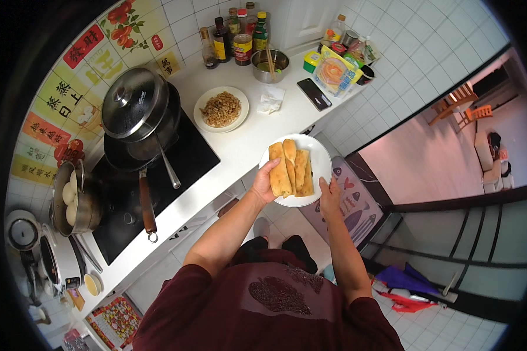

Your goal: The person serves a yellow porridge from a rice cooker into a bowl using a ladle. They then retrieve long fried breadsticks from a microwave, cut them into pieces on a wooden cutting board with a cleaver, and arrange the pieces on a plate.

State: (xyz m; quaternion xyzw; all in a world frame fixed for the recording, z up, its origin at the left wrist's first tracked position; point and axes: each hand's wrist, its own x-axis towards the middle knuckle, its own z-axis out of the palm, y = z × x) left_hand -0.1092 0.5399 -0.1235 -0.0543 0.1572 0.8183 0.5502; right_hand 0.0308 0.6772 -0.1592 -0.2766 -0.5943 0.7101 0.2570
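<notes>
In front of my body, a round white plate point(319, 159) is held level between both hands. Several golden-brown rolled pancakes point(279, 170) lie side by side on its left and middle part. My left hand point(263, 182) grips the plate's left rim, and its thumb rests against the outermost roll. On the right rim, my right hand point(330, 197) has its thumb on top and its fingers hidden underneath. The plate is past the counter's front edge, above the floor.
On the white counter point(237, 151) stand a plate of shredded food point(221, 109), a steel bowl with chopsticks point(270, 66), a phone point(314, 94) and several sauce bottles point(241, 37). A lidded pan point(136, 105) sits on the black cooktop point(184, 162), its wooden handle point(147, 206) reaching over the front edge.
</notes>
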